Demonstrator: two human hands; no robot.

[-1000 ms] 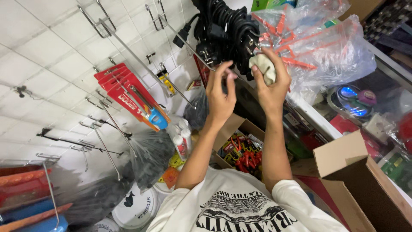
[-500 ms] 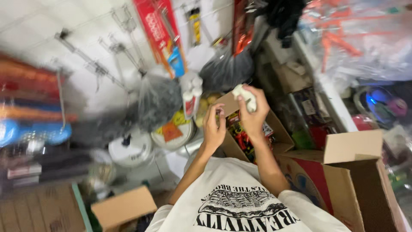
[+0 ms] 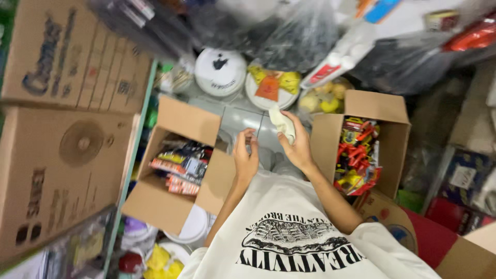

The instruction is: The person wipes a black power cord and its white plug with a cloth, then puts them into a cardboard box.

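Both hands up between two open boxes. My right hand [image 3: 297, 147] clamped on pale bundle [image 3: 283, 123], held just right of my left hand [image 3: 245, 157], fingers curled, holding nothing. Left cardboard box [image 3: 178, 165] near left hand; right cardboard box [image 3: 361, 150] beside right hand.

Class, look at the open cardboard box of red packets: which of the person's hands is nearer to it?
Right. The right hand, gripping a pale object, is beside the box of red packets; the left hand is farther away.

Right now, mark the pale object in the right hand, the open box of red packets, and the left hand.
pale object [image 3: 283, 124], head view, on its exposed upper part.
open box of red packets [image 3: 373, 107], head view, on its far flap.
left hand [image 3: 245, 157], head view, on its back.
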